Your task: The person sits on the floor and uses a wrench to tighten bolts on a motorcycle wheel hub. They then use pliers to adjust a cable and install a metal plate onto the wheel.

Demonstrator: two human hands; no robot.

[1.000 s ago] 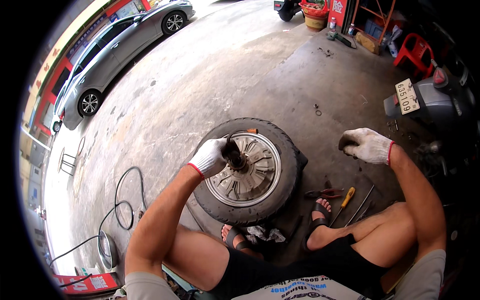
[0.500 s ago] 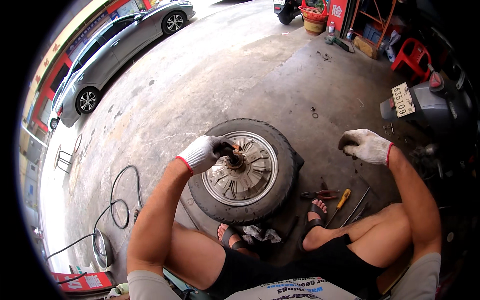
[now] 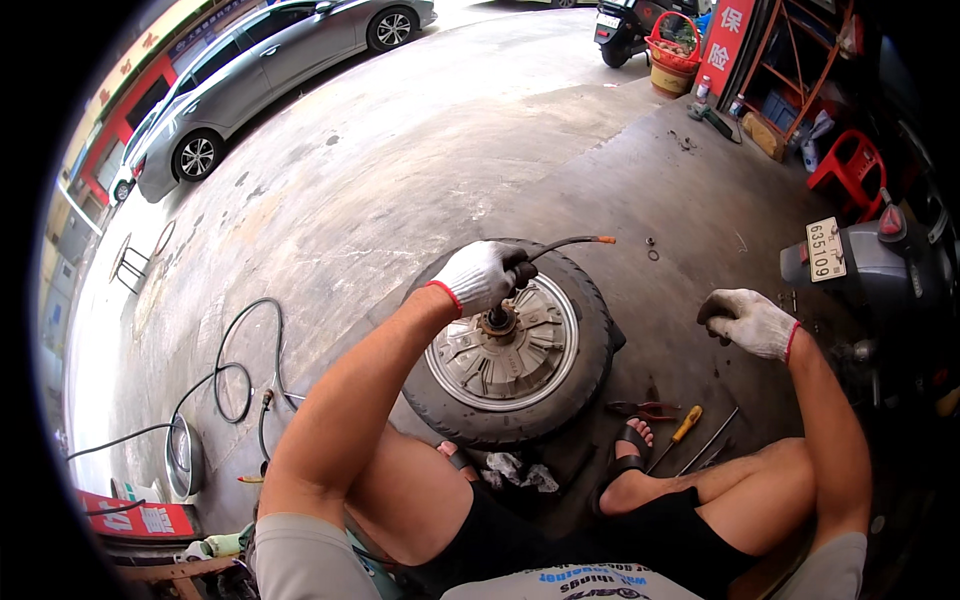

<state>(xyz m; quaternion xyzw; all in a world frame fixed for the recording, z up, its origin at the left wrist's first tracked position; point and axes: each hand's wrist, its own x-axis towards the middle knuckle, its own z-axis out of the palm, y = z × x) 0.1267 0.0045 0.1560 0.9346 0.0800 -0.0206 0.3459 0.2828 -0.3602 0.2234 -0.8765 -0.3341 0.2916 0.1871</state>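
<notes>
A wheel with a black tyre (image 3: 590,350) and a silver finned hub (image 3: 505,365) lies flat on the ground before me. My left hand (image 3: 485,275), in a white glove with blackened fingertips, is closed on a black cable (image 3: 560,243) above the hub's centre. The cable's orange end points right, past the tyre. Below that hand the hub's axle (image 3: 498,318) stands up; whether the cable joins it is hidden. My right hand (image 3: 750,322), gloved too, hangs in the air right of the wheel, fingers curled in. Nothing shows in it.
Pliers (image 3: 643,410), a yellow-handled screwdriver (image 3: 687,425) and a metal rod (image 3: 710,440) lie near my right foot. A grey rag (image 3: 520,472) is between my feet. A black hose (image 3: 235,365) coils at left. A scooter (image 3: 860,255) stands at right.
My left hand has risen off the hub and moved right with the cable, whose orange end now sticks out to the right. The right hand stays curled beside the wheel; the view has shifted.
</notes>
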